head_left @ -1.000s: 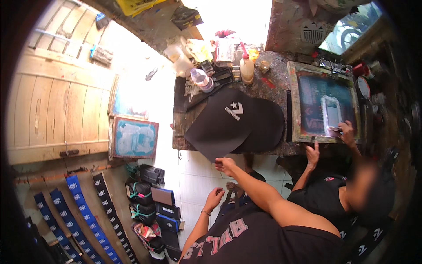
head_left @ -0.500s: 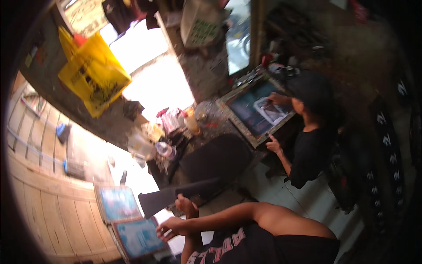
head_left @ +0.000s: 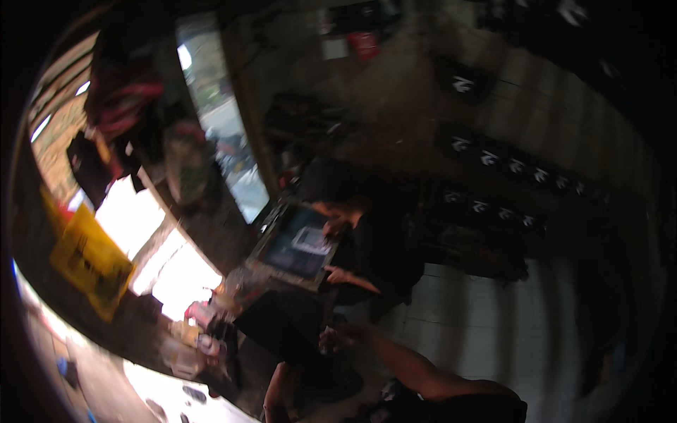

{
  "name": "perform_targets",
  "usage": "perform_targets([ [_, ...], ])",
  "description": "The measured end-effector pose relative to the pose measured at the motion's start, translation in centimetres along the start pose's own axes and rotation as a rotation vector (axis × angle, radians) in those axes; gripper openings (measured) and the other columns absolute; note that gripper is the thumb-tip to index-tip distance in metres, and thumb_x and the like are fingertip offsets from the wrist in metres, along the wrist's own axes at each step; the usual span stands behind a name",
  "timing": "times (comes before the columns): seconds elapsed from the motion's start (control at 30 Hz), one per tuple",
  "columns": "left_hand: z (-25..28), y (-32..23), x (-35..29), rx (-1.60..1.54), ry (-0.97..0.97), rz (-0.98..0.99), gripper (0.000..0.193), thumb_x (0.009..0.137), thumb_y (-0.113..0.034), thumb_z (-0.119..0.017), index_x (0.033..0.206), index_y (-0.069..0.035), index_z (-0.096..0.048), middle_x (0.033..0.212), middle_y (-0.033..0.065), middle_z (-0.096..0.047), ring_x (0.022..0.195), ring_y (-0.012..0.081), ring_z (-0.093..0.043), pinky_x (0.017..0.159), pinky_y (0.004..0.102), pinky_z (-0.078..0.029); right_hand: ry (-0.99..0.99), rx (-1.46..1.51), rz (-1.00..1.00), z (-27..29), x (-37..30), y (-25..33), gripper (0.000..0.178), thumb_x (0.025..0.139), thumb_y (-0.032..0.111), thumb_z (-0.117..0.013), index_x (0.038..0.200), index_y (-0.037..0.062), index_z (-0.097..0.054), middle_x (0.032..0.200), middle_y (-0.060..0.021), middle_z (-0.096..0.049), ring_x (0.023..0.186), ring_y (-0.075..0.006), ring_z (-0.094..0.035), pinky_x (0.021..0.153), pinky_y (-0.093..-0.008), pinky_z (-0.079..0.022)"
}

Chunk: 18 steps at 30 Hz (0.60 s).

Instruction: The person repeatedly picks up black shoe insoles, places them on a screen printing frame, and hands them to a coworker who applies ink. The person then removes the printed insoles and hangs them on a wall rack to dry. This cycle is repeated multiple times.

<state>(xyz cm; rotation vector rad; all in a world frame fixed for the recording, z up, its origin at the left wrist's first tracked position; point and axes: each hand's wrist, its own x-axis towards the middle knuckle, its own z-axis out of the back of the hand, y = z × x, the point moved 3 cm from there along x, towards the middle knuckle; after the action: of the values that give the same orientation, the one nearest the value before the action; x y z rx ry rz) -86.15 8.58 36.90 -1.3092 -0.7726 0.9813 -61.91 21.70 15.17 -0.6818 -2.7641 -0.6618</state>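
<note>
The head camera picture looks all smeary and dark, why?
Head view: motion blur smears everything, even the right hand by the black cloth; the bright window and glaring white patches wash out; the fisheye bends edges and darkens the corners.

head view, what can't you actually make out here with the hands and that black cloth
- Right hand: motion blur smears the fingers; whether it grips the black cloth cannot be told.
- Left hand: dim and cut off by the lower edge.
- Black cloth: dark, blurred outline; any print unreadable.
- Framed screen: the co-worker's hands cover part of it; its design is too blurred.
</note>
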Motion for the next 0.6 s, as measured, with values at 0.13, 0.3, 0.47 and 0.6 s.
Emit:
perform_targets([
  [0.13,-5.5,-4.3,4.6,-0.06,0.182,0.037,0.01,0.092,-0.01,-0.053,0.098,-0.005,-0.047,0.091,0.0029,-0.051,0.081,0.0156,-0.049,0.07,0.0343,-0.041,-0.409,-0.053,0.319,-4.6,-8.9,-0.8,0.048,0.099,0.033,-0.049,0.136,0.0022,-0.044,0.129,-0.0173,-0.054,0.121,-0.0304,-0.052,0.103,-0.0501,-0.04],
  [0.3,-16.1,-7.9,12.1,-0.168,0.426,0.13,0.031,0.094,-0.015,-0.053,0.122,-0.002,-0.051,0.113,0.0032,-0.06,0.099,0.0173,-0.057,0.085,0.0338,-0.045,-0.84,-0.338,0.452,-11.3,-23.3,1.8,0.048,0.096,0.04,-0.054,0.13,0.0061,-0.051,0.129,-0.012,-0.057,0.118,-0.0232,-0.055,0.099,-0.0447,-0.044],
  [0.47,-30.1,-13.6,18.9,0.778,0.569,-0.704,0.021,0.088,-0.01,-0.06,0.106,0.001,-0.065,0.093,0.0144,-0.063,0.087,0.0248,-0.062,0.079,0.0307,-0.047,-0.893,-0.085,0.443,-13.2,-32.1,4.7,0.069,0.094,0.058,-0.044,0.142,0.0088,-0.039,0.143,-0.0078,-0.046,0.13,-0.0215,-0.044,0.108,-0.0385,-0.034],
  [0.6,-42.0,-15.4,24.9,0.957,0.799,-0.199,0.025,0.086,-0.026,-0.063,0.095,-0.003,-0.066,0.089,0.0167,-0.059,0.086,0.0279,-0.059,0.08,0.0325,-0.047,-1.231,-0.278,0.702,-15.2,-41.5,7.3,0.062,0.096,0.06,-0.038,0.132,0.0103,-0.049,0.12,-0.0047,-0.058,0.109,-0.0176,-0.054,0.096,-0.0354,-0.042],
])
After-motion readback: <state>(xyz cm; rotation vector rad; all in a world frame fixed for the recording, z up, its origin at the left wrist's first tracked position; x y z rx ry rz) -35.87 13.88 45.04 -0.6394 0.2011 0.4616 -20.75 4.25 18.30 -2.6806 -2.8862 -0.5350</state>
